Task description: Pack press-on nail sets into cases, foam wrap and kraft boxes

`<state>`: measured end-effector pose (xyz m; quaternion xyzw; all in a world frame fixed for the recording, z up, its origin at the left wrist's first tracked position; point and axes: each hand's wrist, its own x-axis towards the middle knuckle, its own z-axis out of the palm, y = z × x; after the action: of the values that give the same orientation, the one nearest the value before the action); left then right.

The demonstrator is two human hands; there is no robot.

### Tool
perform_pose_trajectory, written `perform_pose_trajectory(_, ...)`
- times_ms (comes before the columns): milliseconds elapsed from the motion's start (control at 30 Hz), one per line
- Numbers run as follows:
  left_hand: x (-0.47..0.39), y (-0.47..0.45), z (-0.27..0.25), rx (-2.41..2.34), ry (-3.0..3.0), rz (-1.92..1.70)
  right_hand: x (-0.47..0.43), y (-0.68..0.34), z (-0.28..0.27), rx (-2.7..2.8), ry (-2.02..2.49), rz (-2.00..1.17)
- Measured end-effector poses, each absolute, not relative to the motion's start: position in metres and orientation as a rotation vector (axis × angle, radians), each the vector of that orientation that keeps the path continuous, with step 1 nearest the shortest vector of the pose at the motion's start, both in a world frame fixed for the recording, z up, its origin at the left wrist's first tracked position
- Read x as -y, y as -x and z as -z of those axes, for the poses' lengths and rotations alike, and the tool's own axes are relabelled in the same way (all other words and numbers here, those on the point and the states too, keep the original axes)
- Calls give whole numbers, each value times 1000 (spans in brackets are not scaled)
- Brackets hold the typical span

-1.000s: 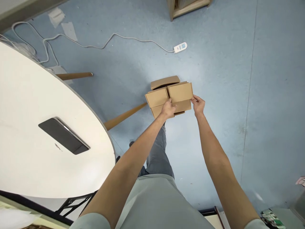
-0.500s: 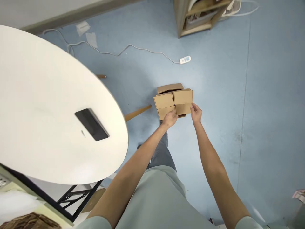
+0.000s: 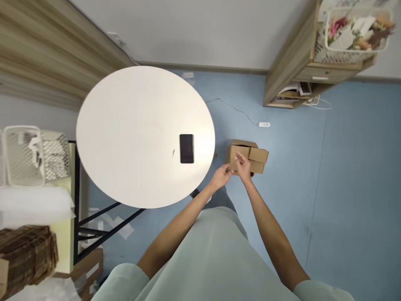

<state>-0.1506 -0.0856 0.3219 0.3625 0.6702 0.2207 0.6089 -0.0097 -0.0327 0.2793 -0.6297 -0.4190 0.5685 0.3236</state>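
Note:
A brown cardboard box [image 3: 258, 155] with folded panels and flaps is in front of me, low over the blue floor. I cannot tell whether it rests on anything. My left hand [image 3: 222, 175] is at the box's near left corner, its fingers curled round the lower edge. Over the left panel is my right hand [image 3: 243, 168], thumb and fingers drawn together in a pinch against the cardboard. What lies between those right fingertips is too small to make out. Part of the box's near side is hidden behind my hands.
To my left stands a white oval table [image 3: 140, 138] with a black phone [image 3: 186, 149] and a tiny dark item [image 3: 173, 153]. A white power strip [image 3: 264, 124] and its cable lie on the floor beyond the box. A wooden cabinet [image 3: 290, 71] stands back right.
My view has swung, showing more wall and table. My right hand has left the box's right edge and moved onto its left panel. My left hand has shifted to the near left corner.

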Motion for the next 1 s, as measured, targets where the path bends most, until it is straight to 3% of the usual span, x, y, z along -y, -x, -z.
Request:
perform_pose_trajectory(200, 118, 233, -370, -1640, -644, -805, 24, 118, -325, 1450, 1407, -1568)
perform_pose_trajectory(400, 182, 319, -405, -1753, -504, -983, 12, 194, -324, 1795, 1314, -1508)
perform_pose_trajectory(667, 304, 424, -429, -1864, -308, -1098, 2, 228, -305, 1929, 1513, -1402)
perform_pose_trajectory(1000, 444, 533, -453, -1868, -84, -1270, 53, 271, -342, 1864, 1425, -1235)
